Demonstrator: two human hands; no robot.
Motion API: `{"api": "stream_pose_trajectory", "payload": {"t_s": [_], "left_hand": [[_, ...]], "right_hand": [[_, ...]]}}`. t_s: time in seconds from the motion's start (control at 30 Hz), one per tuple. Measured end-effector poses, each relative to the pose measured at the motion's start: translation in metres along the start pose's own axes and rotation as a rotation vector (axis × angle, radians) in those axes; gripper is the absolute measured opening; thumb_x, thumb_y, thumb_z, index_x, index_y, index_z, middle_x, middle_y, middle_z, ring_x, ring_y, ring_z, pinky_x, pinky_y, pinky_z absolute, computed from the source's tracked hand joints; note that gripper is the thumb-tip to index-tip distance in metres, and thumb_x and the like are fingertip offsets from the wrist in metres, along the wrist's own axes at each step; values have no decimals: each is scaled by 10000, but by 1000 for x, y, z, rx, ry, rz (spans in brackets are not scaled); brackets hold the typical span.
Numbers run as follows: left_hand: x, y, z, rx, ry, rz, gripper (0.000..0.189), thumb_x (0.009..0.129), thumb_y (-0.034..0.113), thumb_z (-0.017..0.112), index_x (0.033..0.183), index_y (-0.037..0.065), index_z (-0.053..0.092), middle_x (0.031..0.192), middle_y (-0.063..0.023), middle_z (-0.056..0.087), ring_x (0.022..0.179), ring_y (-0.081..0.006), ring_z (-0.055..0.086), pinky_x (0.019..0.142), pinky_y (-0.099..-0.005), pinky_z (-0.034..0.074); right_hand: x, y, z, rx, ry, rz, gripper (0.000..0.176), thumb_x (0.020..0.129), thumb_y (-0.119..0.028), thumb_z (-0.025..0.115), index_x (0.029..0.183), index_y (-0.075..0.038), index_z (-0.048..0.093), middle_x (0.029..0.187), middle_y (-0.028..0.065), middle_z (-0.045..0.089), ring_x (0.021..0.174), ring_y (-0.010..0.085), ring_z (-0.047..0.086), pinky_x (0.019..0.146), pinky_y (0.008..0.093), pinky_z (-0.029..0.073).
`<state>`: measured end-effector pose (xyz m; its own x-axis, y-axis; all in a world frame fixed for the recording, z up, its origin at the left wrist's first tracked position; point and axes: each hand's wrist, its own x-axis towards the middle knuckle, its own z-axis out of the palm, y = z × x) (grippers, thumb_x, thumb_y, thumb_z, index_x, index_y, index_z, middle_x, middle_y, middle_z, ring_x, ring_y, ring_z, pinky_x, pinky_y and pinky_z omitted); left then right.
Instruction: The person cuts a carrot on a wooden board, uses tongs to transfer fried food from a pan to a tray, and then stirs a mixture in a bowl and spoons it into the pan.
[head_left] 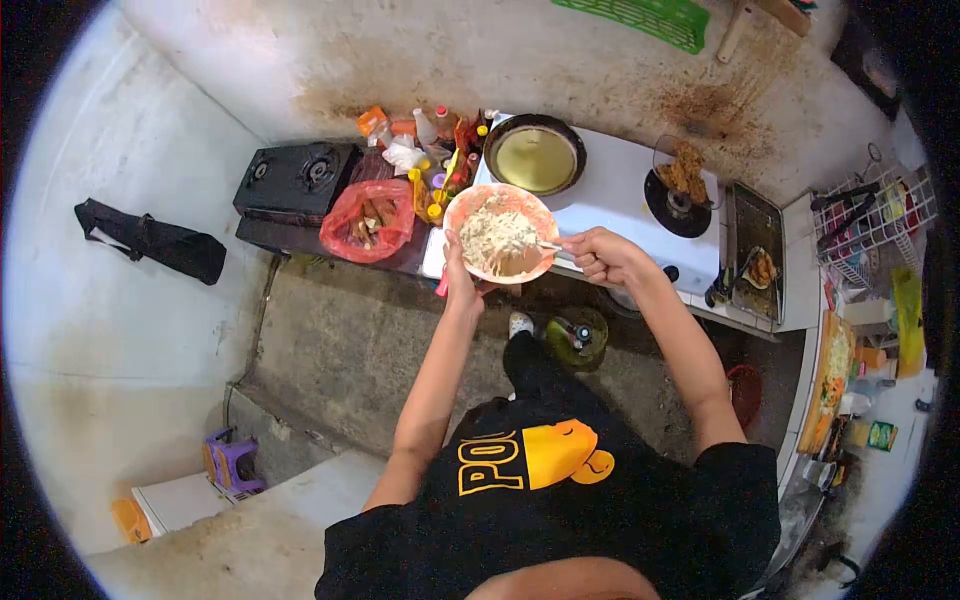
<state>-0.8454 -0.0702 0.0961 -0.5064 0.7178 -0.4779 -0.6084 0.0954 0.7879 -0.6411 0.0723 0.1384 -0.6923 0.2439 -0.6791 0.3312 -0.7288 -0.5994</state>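
A pinkish-orange bowl (456, 213) is held up in front of me, tilted toward my view. Inside it lies a pale, lumpy flour-like mixture (495, 235), with a smoother brownish patch on the near side. My left hand (462, 278) grips the bowl's left near edge, the thumb up along its side. At the opposite rim, my right hand (606, 258) is closed around the handle of a spoon (547, 245). The spoon's head is down in the mixture, mostly hidden. Just behind the bowl sits a wide dark pan (537, 155) holding yellowish oil.
Bottles (440, 180) crowd the counter left of the pan, near a red plastic bag (370, 222) and a black two-burner stove (300, 175). Fried food (684, 175) rests in a strainer over the right burner. A tray (757, 250), wire rack (870, 225) and cutting board (828, 380) line the right.
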Motion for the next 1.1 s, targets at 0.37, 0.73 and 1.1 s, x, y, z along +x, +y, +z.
{"api": "stream_pose_trajectory", "payload": {"t_s": [0.37,0.73,1.1], "left_hand": [[160,13,32,-22,25,-112,733,889,680,339,1409,163,318,1328,-130,502,1094,-320,598,768,-535,553],[199,16,20,-121,72,-75,764,890,665,375,1409,108,309,1314,-139,509,1095,-303,598,773,-492,564],[185,45,-2,-207,97,-19,697,918,602,388,1398,102,312,1278,-131,537,1054,-277,617,726,-425,577]], "right_hand": [[119,-117,-86,125,85,-112,397,991,-146,424,1383,-81,418,554,-109,227,413,26,171,372,213,148],[297,-117,-164,-1278,939,-704,195,815,-131,584,917,-1,686,822,166,691,680,323,661,569,425,510],[252,-133,-107,-1449,1089,-387,179,825,-98,538,923,-87,687,911,159,680,869,337,663,746,468,521]]}}
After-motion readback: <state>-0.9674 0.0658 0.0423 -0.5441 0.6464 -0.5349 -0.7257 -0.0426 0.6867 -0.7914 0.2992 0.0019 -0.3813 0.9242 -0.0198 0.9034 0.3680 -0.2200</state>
